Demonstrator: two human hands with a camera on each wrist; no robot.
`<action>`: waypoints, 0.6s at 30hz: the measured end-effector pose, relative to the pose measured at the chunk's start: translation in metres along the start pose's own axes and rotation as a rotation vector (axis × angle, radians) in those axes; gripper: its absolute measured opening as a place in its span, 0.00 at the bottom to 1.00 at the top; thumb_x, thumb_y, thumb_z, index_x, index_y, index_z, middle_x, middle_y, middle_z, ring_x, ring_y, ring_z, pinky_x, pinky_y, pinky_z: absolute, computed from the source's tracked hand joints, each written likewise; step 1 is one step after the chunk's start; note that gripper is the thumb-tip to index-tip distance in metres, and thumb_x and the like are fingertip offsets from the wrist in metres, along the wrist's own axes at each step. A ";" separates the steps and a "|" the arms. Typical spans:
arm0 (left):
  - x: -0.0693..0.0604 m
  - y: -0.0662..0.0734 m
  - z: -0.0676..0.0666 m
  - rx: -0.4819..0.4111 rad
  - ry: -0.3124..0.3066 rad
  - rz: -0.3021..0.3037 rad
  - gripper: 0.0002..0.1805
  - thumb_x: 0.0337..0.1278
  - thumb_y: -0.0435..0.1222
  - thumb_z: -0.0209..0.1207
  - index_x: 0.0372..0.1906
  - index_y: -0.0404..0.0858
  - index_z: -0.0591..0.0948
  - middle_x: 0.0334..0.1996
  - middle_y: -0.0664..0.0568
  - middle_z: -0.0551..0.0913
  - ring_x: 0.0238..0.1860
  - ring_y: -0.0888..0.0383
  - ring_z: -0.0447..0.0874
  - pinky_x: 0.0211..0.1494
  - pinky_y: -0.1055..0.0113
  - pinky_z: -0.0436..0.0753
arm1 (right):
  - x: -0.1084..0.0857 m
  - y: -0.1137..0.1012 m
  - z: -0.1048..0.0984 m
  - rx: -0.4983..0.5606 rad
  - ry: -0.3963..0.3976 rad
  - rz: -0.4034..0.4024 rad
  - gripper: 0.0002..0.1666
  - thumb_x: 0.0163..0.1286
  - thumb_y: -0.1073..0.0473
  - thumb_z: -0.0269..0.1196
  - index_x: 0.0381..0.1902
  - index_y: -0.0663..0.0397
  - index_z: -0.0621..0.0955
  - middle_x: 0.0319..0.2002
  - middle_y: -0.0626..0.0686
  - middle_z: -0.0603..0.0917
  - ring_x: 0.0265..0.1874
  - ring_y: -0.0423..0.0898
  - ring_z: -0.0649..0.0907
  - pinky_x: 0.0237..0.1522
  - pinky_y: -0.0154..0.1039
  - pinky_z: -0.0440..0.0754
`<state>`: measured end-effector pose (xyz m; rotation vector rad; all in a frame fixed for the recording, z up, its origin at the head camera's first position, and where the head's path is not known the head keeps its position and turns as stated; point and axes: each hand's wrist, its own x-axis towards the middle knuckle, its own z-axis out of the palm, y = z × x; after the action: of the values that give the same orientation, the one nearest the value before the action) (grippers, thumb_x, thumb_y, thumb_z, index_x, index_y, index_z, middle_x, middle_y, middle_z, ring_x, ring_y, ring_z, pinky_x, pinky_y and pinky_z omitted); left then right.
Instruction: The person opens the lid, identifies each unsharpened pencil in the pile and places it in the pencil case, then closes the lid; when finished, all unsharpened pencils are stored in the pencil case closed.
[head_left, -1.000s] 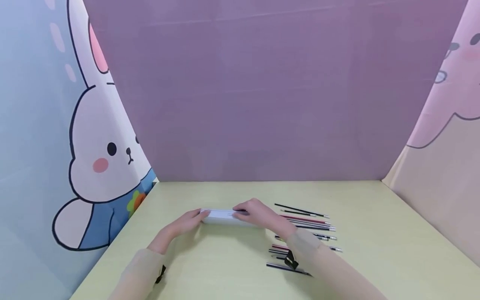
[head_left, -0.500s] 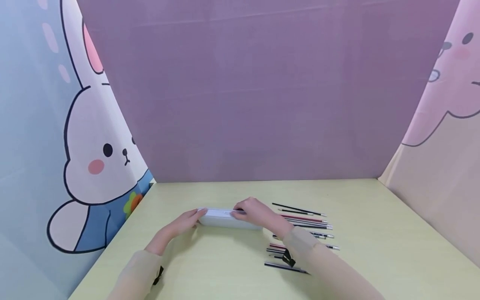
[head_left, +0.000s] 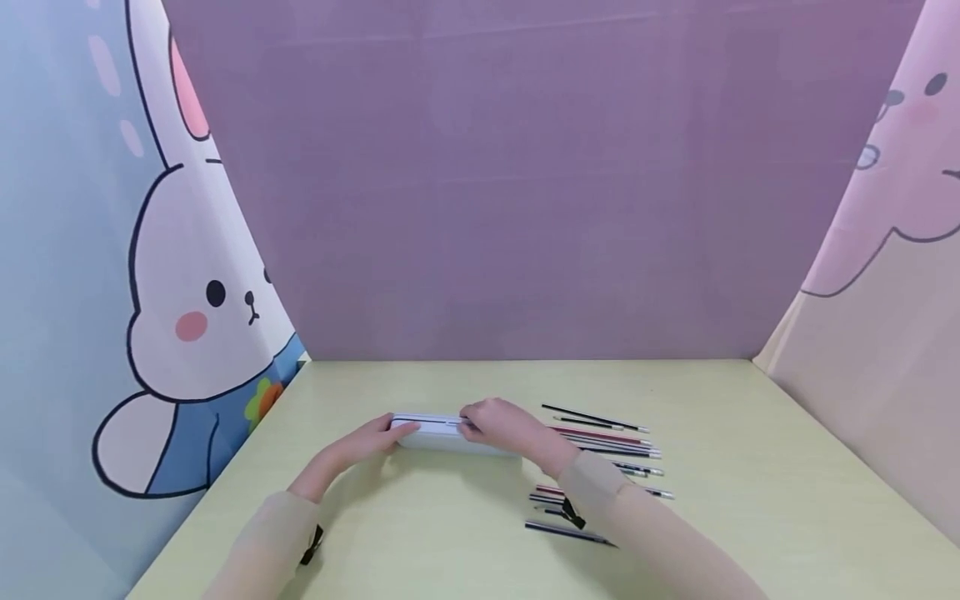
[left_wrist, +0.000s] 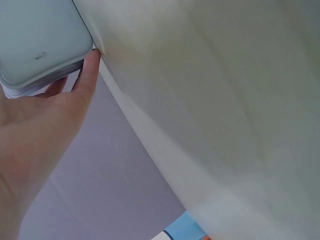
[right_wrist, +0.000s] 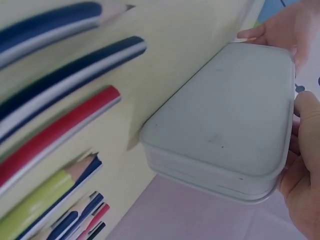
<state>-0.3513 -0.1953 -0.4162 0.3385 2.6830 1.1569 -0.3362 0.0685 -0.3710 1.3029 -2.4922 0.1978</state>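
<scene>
A pale grey-white pencil case (head_left: 450, 442) with rounded corners stands on the table, left of the pencils. Along its top, in the head view, runs a thin dark line. My left hand (head_left: 363, 442) grips its left end, thumb on the near upper edge; the left wrist view shows the fingers curled round that end of the case (left_wrist: 45, 37). At the right part of the top, my right hand (head_left: 510, 427) holds the upper edge with thumb and bent fingers. From the right wrist, the case's broad face (right_wrist: 220, 110) shows, while the fingertips are partly hidden behind its edge.
Several pencils (head_left: 592, 439), dark, red and striped, lie in loose rows to the right, some under the right forearm. A lone dark pencil (head_left: 570, 533) lies nearest. Behind the pale yellow table (head_left: 420, 542) hangs a purple cloth (head_left: 525, 208); printed curtains flank it.
The left thumb has slid from the top of the pencil case toward its near edge, and the dark line along the top shows more clearly. The right hand keeps its hold; the view shifted slightly.
</scene>
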 end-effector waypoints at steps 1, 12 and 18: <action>0.000 0.000 -0.001 -0.003 -0.004 0.007 0.34 0.61 0.59 0.49 0.57 0.34 0.70 0.46 0.48 0.77 0.45 0.54 0.73 0.51 0.59 0.74 | 0.000 0.000 0.000 0.004 0.001 0.004 0.11 0.69 0.59 0.55 0.26 0.55 0.77 0.19 0.45 0.76 0.17 0.34 0.66 0.21 0.24 0.66; 0.002 0.000 -0.003 -0.008 -0.010 0.025 0.31 0.58 0.58 0.54 0.51 0.34 0.71 0.39 0.50 0.77 0.38 0.57 0.73 0.40 0.67 0.73 | -0.006 0.010 0.006 0.125 0.017 0.124 0.12 0.68 0.55 0.59 0.40 0.55 0.85 0.38 0.50 0.87 0.38 0.42 0.85 0.42 0.33 0.83; 0.004 0.001 -0.003 0.004 -0.004 0.008 0.33 0.58 0.59 0.53 0.51 0.34 0.71 0.41 0.49 0.77 0.40 0.57 0.73 0.42 0.65 0.75 | -0.005 0.008 0.007 0.025 0.013 0.098 0.15 0.70 0.54 0.56 0.42 0.57 0.83 0.37 0.51 0.86 0.35 0.42 0.84 0.40 0.33 0.83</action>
<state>-0.3556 -0.1957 -0.4138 0.3516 2.6836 1.1520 -0.3419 0.0755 -0.3787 1.1866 -2.5524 0.2595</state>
